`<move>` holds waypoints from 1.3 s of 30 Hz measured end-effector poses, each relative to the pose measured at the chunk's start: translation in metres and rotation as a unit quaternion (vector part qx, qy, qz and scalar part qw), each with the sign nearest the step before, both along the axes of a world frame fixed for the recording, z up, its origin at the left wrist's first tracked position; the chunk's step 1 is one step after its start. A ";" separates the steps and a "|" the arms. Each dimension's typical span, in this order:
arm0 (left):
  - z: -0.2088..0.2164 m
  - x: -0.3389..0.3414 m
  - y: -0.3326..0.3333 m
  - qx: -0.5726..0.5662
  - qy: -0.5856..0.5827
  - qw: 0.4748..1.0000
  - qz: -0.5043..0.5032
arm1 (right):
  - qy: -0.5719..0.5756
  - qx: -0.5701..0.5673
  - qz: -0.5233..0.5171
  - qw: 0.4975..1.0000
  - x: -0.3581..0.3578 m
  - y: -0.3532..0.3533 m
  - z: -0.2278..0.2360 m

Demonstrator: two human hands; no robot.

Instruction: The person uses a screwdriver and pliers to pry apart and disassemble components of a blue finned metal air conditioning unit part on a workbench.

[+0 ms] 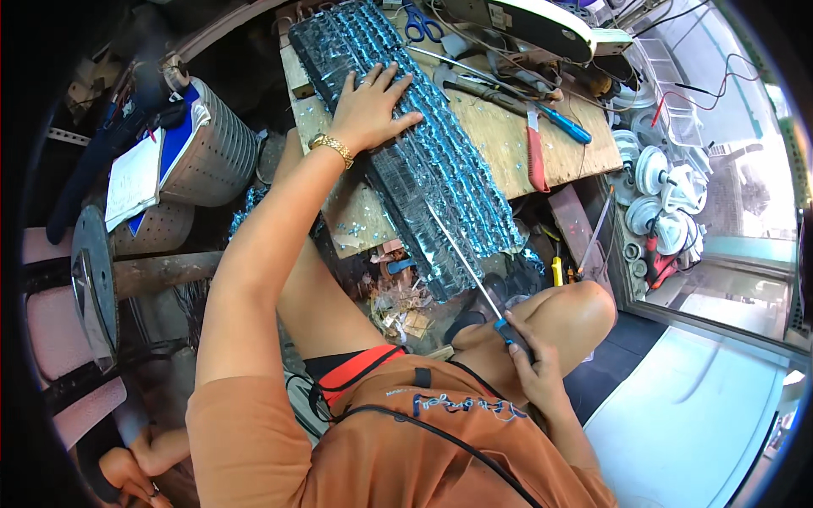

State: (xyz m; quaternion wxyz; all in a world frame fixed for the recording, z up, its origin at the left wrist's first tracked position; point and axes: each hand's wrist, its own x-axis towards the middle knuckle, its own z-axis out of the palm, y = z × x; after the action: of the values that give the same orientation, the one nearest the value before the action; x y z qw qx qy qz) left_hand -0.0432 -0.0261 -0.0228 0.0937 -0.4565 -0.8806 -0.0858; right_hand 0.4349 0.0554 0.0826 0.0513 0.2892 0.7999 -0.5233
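Observation:
A long finned slab (415, 173), dark and shiny blue like a heat-exchanger coil, lies slantwise over a wooden board. My left hand (370, 110) rests flat on its upper part, fingers spread. A gold bracelet circles that wrist. By my raised knee, my right hand (539, 372) is closed round the blue-and-black handle of a long thin screwdriver (464, 258). Its metal shaft points up and left, and the tip lies over the slab's dark side; whether it touches the fins I cannot tell.
On the wooden board (500, 140) lie a hammer (483, 91), a blue-handled screwdriver (563, 125), a red-handled knife (536, 152) and blue scissors (421, 24). White plastic parts (656, 173) crowd the right. A perforated metal drum (212, 148) stands left. Another person's hand (157, 498) shows lower left.

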 end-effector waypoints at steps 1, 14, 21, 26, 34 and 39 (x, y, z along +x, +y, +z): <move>0.000 0.001 0.000 -0.002 0.008 1.000 0.000 | -0.004 0.026 0.021 0.999 -0.001 0.002 0.000; -0.010 -0.013 0.003 0.032 0.035 0.999 -0.013 | 0.037 0.067 0.028 0.997 -0.032 0.002 -0.010; -0.002 -0.015 0.004 0.006 0.019 1.000 0.013 | -0.004 0.005 -0.023 1.000 -0.012 0.000 0.014; -0.006 -0.013 0.002 0.014 0.018 1.000 0.009 | 0.004 0.024 0.004 1.000 -0.016 0.003 0.009; -0.007 -0.003 0.001 -0.002 0.049 0.999 0.016 | -0.063 0.020 0.036 0.997 -0.047 0.007 0.027; -0.006 -0.008 0.006 0.011 0.031 0.999 0.013 | 0.021 0.075 0.021 0.997 -0.022 -0.006 -0.023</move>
State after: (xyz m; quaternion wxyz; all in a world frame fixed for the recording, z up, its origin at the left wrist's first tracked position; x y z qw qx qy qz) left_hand -0.0508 -0.0199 -0.0291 0.1267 -0.4465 -0.8821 -0.0801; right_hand 0.4132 0.0492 0.0592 0.0231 0.2646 0.8438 -0.4663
